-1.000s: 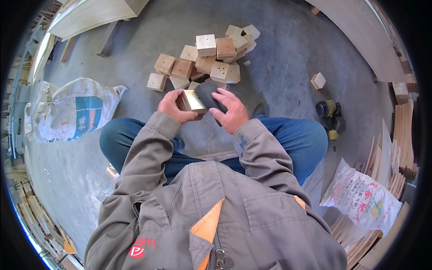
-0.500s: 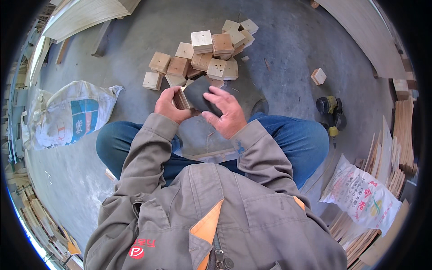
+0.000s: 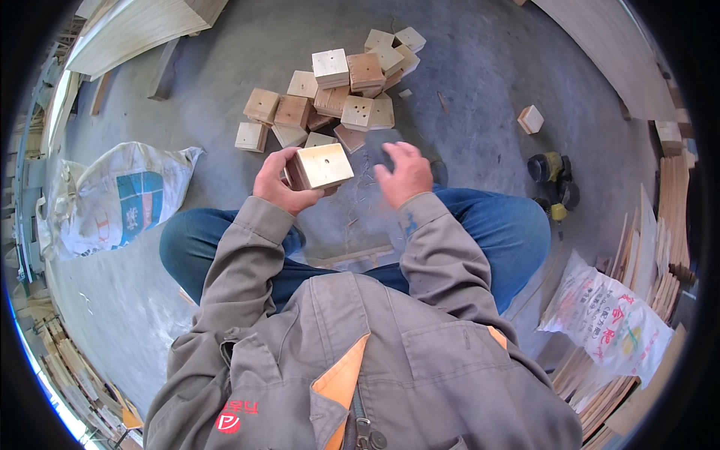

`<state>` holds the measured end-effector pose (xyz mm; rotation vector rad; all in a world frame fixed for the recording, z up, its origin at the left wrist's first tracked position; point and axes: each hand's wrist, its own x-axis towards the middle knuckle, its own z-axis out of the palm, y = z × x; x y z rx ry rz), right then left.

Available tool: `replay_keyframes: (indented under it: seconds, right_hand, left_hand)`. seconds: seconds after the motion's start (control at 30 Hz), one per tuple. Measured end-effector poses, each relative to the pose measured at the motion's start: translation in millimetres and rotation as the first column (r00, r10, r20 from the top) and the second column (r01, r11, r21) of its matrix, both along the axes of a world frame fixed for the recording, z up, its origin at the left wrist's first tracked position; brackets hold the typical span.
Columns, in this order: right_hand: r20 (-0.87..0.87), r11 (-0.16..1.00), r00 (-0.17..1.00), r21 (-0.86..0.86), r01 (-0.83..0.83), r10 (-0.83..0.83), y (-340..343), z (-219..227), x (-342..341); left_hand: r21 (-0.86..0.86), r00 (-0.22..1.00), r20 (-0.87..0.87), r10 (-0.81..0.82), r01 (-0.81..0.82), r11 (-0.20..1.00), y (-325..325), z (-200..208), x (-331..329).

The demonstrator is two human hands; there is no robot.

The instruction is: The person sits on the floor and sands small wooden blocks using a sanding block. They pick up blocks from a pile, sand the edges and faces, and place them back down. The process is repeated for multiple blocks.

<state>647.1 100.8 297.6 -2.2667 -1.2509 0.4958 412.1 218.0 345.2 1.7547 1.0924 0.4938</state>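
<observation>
My left hand point(image 3: 279, 182) grips a wooden block point(image 3: 324, 168) by its left side, thumb at the near edge and fingers round the far side. Its pale top face has a small dark hole, and layered edges show below. To the right, apart from the block, my right hand point(image 3: 407, 177) is curled and partly smeared by motion. A dark sheet of sandpaper point(image 3: 381, 148), badly blurred, shows at its fingertips. Just beyond my hands lies a heap of similar wooden blocks point(image 3: 330, 99), some with holes in their faces.
A single block point(image 3: 531, 119) lies on the floor at the right, with a yellow-and-black cordless drill point(image 3: 553, 182) nearer me. White woven sacks lie at left point(image 3: 124, 199) and lower right point(image 3: 609, 319). Wood strips point(image 3: 671, 217) are stacked along the right edge.
My right hand has moved right with the dark sandpaper, off the block. The block's top face is now uncovered, still in my left hand.
</observation>
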Motion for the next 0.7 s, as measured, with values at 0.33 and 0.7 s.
replay_keyframes:
  seconds: [0.33,0.7]
  right_hand:
    - [-0.942,0.846,0.334,0.160,0.508,-0.023,15,9,-9]
    - [-0.999,0.920,0.036,0.016,0.391,0.002,14,34,-29]
  left_hand:
    - [-0.553,0.908,0.344,0.239,-0.010,0.833,15,-11,0]
    - [-0.764,0.852,0.311,0.422,-0.040,0.644,15,-29,7]
